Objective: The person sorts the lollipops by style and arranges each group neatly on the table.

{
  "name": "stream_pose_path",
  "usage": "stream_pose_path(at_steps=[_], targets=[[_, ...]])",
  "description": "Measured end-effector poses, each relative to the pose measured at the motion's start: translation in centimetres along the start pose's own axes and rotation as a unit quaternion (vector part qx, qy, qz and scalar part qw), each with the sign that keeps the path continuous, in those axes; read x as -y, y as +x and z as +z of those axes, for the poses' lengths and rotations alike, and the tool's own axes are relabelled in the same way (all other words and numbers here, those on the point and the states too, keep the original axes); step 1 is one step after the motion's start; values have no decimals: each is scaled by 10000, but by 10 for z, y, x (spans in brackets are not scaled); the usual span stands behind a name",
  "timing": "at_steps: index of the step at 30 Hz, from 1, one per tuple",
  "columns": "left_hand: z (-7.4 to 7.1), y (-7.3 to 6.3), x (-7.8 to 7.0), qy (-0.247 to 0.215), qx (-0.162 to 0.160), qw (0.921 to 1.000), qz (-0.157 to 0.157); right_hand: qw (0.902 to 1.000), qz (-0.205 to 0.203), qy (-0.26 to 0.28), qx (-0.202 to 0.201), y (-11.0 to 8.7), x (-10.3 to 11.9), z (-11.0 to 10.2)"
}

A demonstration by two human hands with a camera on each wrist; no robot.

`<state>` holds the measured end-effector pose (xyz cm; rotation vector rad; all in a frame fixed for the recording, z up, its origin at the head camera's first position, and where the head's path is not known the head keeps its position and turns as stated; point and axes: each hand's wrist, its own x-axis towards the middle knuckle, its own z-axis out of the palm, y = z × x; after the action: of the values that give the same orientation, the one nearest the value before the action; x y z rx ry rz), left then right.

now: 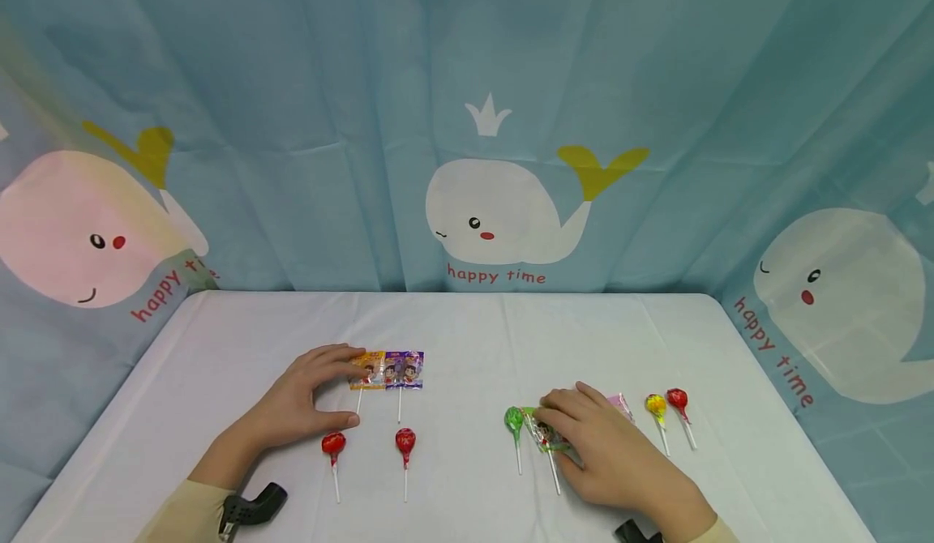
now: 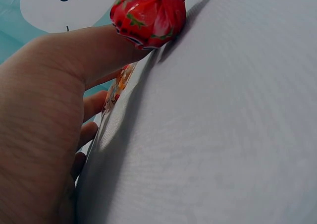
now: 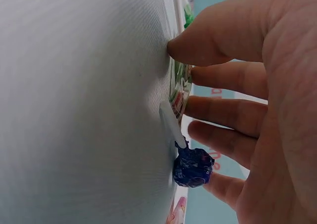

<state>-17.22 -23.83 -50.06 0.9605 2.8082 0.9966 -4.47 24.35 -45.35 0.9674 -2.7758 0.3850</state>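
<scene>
My left hand (image 1: pixel 306 401) rests on the table, its fingertips on an orange flat-wrapped lollipop (image 1: pixel 374 371). A purple flat-wrapped lollipop (image 1: pixel 405 370) lies directly right of it. The left thumb is spread away, just above a red ball lollipop (image 1: pixel 333 443), which looms large in the left wrist view. My right hand (image 1: pixel 606 446) reaches over a green flat-wrapped lollipop (image 1: pixel 543 433), fingertips on its wrapper and thumb apart near the stick. Under that palm, a dark blue ball lollipop (image 3: pixel 193 167) shows in the right wrist view; the head view hides it.
Left of the right hand lies a green ball lollipop (image 1: pixel 514 420). Yellow (image 1: pixel 655 405) and red (image 1: pixel 678 399) ball lollipops lie to its right, a pink wrapper (image 1: pixel 622 405) behind it. Another red lollipop (image 1: pixel 405 441) lies mid-table. A whale-print curtain (image 1: pixel 350 203) borders the white tablecloth (image 1: pixel 467 324).
</scene>
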Motion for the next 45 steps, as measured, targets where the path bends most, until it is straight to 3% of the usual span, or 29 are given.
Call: stream_pose_path(at_steps=[13,32,45], targets=[[-1,3,0,-3,1,10000,54,9996,171,70,202,1,-3,-3],[-3,2,-1,8,25,10000,-39,9998,-121,166,-65,6,-4,-1],[-1,1,0,6,47,10000,-57,9996,-58,273,-23,6,-5,1]])
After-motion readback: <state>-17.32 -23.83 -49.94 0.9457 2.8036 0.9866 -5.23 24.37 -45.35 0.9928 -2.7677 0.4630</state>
